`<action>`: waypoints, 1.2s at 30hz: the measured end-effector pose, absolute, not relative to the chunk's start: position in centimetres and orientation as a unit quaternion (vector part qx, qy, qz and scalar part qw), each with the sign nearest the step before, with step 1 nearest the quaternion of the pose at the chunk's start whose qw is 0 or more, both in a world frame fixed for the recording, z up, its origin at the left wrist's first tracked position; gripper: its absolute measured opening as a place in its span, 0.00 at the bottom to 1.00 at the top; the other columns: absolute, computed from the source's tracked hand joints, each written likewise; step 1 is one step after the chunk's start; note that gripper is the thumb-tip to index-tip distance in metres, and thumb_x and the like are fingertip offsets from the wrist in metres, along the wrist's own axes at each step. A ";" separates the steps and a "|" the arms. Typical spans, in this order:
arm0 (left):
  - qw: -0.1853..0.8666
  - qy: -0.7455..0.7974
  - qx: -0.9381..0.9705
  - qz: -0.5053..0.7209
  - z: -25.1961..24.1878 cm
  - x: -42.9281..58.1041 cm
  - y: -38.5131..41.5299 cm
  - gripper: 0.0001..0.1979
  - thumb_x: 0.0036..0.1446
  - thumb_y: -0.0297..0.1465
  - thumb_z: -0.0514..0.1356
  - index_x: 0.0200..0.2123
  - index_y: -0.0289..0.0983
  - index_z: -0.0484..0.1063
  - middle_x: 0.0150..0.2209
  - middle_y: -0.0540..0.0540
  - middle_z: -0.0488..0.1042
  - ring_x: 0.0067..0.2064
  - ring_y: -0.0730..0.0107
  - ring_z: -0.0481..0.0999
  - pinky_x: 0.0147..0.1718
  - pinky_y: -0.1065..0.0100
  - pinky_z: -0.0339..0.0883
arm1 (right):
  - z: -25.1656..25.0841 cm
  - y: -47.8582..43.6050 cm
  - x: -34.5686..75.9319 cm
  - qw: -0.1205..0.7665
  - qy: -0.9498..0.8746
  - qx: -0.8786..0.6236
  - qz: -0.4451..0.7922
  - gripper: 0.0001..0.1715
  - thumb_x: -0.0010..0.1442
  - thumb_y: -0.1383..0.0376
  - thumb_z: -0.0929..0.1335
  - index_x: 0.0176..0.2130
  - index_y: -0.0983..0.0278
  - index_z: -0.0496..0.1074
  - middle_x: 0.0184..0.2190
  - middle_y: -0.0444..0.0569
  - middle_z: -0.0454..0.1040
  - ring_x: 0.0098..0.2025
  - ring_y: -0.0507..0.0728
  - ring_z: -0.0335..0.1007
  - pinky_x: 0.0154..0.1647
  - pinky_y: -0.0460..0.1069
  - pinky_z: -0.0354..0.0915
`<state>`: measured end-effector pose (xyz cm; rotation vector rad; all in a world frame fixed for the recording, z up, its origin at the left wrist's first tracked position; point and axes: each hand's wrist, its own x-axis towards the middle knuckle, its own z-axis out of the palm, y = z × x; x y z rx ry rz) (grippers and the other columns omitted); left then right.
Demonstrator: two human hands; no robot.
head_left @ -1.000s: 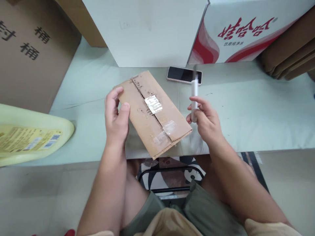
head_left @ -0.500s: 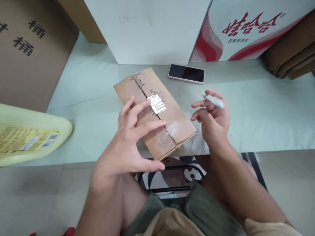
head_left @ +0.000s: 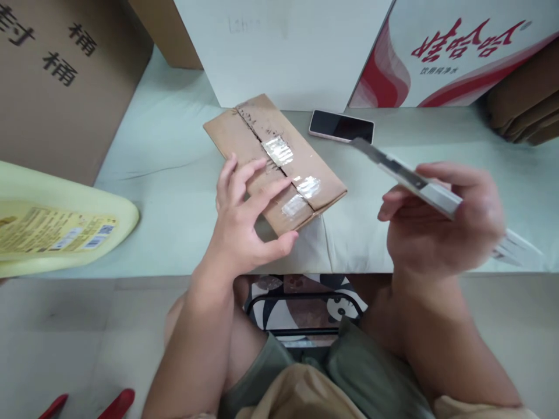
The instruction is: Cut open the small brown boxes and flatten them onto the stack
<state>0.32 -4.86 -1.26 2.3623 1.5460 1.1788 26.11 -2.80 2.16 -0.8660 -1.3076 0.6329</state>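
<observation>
A flat brown cardboard parcel (head_left: 266,151) with strips of clear tape along its seam lies slanted on the pale table (head_left: 166,192). My left hand (head_left: 244,224) rests on its near corner, fingers spread flat on top and thumb at the edge. My right hand (head_left: 441,227) is closed around a white utility knife (head_left: 410,177), held to the right of the parcel. The knife's blade is out and points up-left toward the phone. The hand and knife are blurred by motion.
A dark phone (head_left: 341,125) lies just behind the parcel. A white box (head_left: 283,52) and a red-and-white carton (head_left: 458,52) stand at the back, a big brown box (head_left: 65,81) at the left, a yellow container (head_left: 56,227) at the near left.
My left hand went from gripping the parcel's left edge to lying flat on top of it. My right hand turned the knife from upright to slanted, and the blade now shows.
</observation>
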 end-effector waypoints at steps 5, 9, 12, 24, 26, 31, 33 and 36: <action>0.084 0.506 0.779 0.361 -1.0 0.2 -4.7 0.36 0.54 0.56 0.68 0.64 0.54 0.71 0.67 0.41 0.65 0.76 0.31 0.52 0.74 0.26 0.46 | 3.2 -5.0 25.5 0.570 -0.682 -0.383 0.251 0.10 0.68 0.55 0.71 0.39 0.58 0.79 0.24 0.43 0.76 0.21 0.52 0.70 0.20 0.47 0.64; 0.101 0.510 0.781 0.347 -0.7 0.0 -4.5 0.37 0.52 0.59 0.68 0.62 0.53 0.71 0.66 0.40 0.65 0.76 0.31 0.53 0.74 0.25 0.44 | 3.4 -5.0 25.1 0.492 -0.754 -0.392 0.190 0.06 0.66 0.60 0.72 0.40 0.58 0.80 0.24 0.42 0.78 0.19 0.50 0.68 0.20 0.46 0.64; 0.101 0.509 0.781 0.347 -0.7 0.0 -4.5 0.36 0.52 0.59 0.68 0.61 0.53 0.72 0.65 0.41 0.65 0.75 0.32 0.54 0.74 0.25 0.43 | 3.4 -4.7 24.9 0.467 -0.773 -0.393 0.173 0.06 0.66 0.61 0.71 0.38 0.58 0.79 0.23 0.41 0.77 0.19 0.50 0.66 0.22 0.46 0.65; 0.101 0.496 0.779 0.369 -0.8 0.0 -4.6 0.33 0.54 0.57 0.68 0.60 0.54 0.73 0.64 0.41 0.67 0.74 0.34 0.57 0.76 0.27 0.43 | 4.5 -5.6 24.4 0.445 -0.669 -0.488 0.342 0.06 0.65 0.62 0.71 0.38 0.60 0.79 0.23 0.43 0.76 0.22 0.51 0.69 0.24 0.47 0.64; 0.096 0.482 0.784 0.380 -0.8 0.0 -4.5 0.32 0.55 0.55 0.67 0.60 0.54 0.73 0.63 0.41 0.67 0.74 0.34 0.58 0.76 0.27 0.43 | 4.7 -5.5 24.4 0.444 -0.655 -0.487 0.371 0.05 0.65 0.63 0.71 0.38 0.61 0.79 0.25 0.43 0.77 0.24 0.51 0.70 0.25 0.47 0.65; 0.092 0.469 0.794 0.376 -0.6 0.0 -4.3 0.32 0.55 0.55 0.66 0.61 0.54 0.72 0.63 0.40 0.68 0.72 0.36 0.63 0.76 0.27 0.42 | 5.0 -5.5 24.4 0.438 -0.653 -0.485 0.383 0.03 0.63 0.65 0.71 0.37 0.61 0.78 0.21 0.41 0.74 0.22 0.50 0.67 0.23 0.46 0.62; 0.089 0.480 0.794 0.364 -0.5 0.0 -4.3 0.32 0.54 0.55 0.66 0.60 0.53 0.73 0.63 0.40 0.68 0.72 0.36 0.63 0.76 0.28 0.42 | 5.1 -5.5 24.3 0.437 -0.646 -0.484 0.396 0.04 0.62 0.65 0.71 0.36 0.62 0.78 0.21 0.41 0.74 0.21 0.50 0.66 0.22 0.46 0.61; 0.082 0.499 0.789 0.350 -0.4 0.0 -4.1 0.34 0.50 0.58 0.68 0.58 0.54 0.73 0.62 0.41 0.70 0.70 0.36 0.65 0.76 0.28 0.43 | 5.2 -5.3 24.3 0.434 -0.633 -0.484 0.420 0.04 0.61 0.65 0.70 0.35 0.62 0.77 0.21 0.41 0.74 0.21 0.50 0.67 0.21 0.46 0.61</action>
